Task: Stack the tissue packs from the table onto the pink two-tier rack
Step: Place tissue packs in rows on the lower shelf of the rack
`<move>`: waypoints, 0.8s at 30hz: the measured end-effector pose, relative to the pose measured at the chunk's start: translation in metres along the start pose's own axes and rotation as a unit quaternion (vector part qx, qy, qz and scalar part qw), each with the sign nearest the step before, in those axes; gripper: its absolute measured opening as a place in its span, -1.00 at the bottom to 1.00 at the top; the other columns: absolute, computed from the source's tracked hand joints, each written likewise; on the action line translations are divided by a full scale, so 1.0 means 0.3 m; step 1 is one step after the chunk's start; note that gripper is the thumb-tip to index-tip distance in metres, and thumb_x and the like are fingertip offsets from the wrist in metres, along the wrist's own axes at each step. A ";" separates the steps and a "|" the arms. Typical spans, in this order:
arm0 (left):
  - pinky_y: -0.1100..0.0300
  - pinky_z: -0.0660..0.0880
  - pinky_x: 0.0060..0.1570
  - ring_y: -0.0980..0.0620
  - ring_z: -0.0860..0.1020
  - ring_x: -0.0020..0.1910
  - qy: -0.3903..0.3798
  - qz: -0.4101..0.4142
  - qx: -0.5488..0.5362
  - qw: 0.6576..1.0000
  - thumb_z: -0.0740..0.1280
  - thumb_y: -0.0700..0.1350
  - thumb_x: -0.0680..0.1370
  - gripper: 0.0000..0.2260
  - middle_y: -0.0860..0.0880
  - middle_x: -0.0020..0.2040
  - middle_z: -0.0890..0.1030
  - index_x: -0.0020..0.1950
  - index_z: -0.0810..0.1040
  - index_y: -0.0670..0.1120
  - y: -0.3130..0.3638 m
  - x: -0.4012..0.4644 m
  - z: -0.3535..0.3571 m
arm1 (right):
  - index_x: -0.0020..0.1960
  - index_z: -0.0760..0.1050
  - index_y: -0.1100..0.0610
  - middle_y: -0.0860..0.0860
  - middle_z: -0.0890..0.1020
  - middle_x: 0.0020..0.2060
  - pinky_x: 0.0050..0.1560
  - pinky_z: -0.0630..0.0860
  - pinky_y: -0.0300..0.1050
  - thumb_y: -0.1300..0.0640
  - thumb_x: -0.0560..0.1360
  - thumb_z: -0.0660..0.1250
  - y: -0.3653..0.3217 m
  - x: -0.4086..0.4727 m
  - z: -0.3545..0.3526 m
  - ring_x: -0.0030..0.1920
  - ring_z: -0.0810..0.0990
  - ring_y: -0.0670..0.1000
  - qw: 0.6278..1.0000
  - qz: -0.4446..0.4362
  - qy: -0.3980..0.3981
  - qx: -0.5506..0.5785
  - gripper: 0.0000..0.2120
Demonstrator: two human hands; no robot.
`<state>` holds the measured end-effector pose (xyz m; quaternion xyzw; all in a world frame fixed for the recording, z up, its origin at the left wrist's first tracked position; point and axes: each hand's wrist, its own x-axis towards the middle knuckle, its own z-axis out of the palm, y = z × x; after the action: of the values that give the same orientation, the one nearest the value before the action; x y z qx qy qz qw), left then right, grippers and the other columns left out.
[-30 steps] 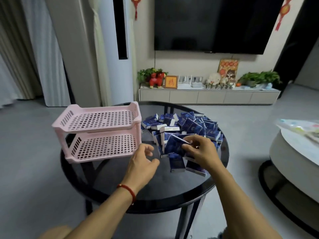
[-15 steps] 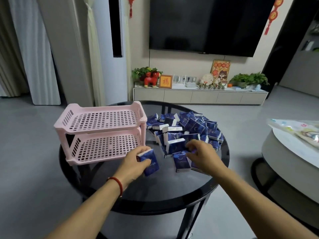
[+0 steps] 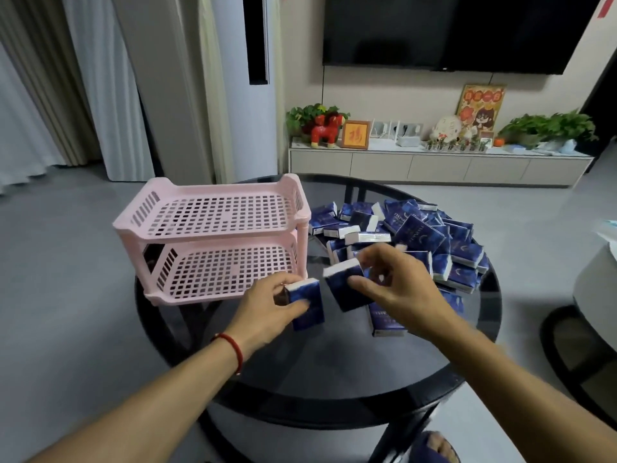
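On a round black glass table (image 3: 334, 372), pink two-tier rack (image 3: 213, 235) at left with both tiers bare, heap of blue tissue packs (image 3: 420, 235) crowding its right side, left hand (image 3: 267, 309) gripping one pack (image 3: 305, 304) before the lower tier, right hand (image 3: 397, 289) pinching another pack (image 3: 344, 284) just beside it, red cord bracelet (image 3: 232, 345) on left wrist.

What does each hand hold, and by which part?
Left hand: one tissue pack, by its side edges. Right hand: another pack, by its right edge.
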<state>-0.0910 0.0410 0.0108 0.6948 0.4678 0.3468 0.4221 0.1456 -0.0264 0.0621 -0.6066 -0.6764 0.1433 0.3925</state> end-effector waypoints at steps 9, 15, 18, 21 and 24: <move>0.17 0.52 -0.28 -0.02 0.63 -0.11 -0.070 -0.081 -0.137 0.985 0.33 -0.29 0.27 -0.48 -0.13 0.07 0.73 0.20 0.66 0.01 0.017 -0.026 -0.050 | 0.23 0.50 0.03 -0.01 0.69 -0.13 -0.12 0.69 0.06 0.07 0.53 0.48 -0.027 0.004 0.215 -0.16 0.70 -0.05 0.986 0.072 -0.118 0.090 -0.69; -0.05 0.61 0.21 -0.12 0.65 0.20 -0.060 -0.076 -0.124 0.988 0.55 -0.24 0.32 -0.44 -0.14 0.16 0.69 0.30 0.51 -0.08 -0.041 -0.061 -0.091 | 0.23 0.55 0.10 0.00 0.68 -0.16 -0.19 0.69 -0.04 0.01 0.52 0.48 -0.068 0.018 0.253 -0.20 0.69 -0.07 0.989 0.049 -0.126 0.066 -0.66; -0.06 0.57 0.28 -0.12 0.65 0.21 -0.042 -0.085 -0.138 0.986 0.55 -0.29 0.35 -0.45 -0.14 0.18 0.70 0.32 0.51 -0.14 -0.063 -0.054 -0.109 | 0.16 0.58 0.07 -0.02 0.70 -0.17 -0.21 0.68 -0.06 -0.09 0.51 0.47 -0.079 0.033 0.264 -0.20 0.69 -0.06 0.989 0.053 -0.125 0.059 -0.68; 0.02 0.58 0.24 -0.09 0.66 0.18 0.007 -0.066 -0.121 0.990 0.53 -0.33 0.39 -0.51 -0.12 0.18 0.69 0.27 0.52 -0.09 -0.064 -0.040 -0.141 | 0.20 0.56 0.07 -0.05 0.69 -0.10 -0.15 0.68 -0.06 -0.13 0.54 0.42 -0.075 0.059 0.278 -0.14 0.69 -0.07 0.994 0.066 -0.057 0.069 -0.65; 0.09 0.57 0.23 0.00 0.65 0.16 0.080 -0.039 -0.072 0.993 0.56 -0.22 0.36 -0.52 0.00 0.16 0.67 0.20 0.53 0.06 -0.068 -0.015 -0.173 | 0.29 0.49 0.07 -0.07 0.63 0.06 0.04 0.64 0.02 -0.04 0.55 0.43 -0.074 0.106 0.294 -0.01 0.65 -0.05 0.996 0.069 -0.009 0.048 -0.63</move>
<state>-0.1452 0.0545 0.0128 0.6137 0.5005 0.4176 0.4455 0.0692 0.0233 0.0311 -0.6311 -0.6286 0.2074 0.4045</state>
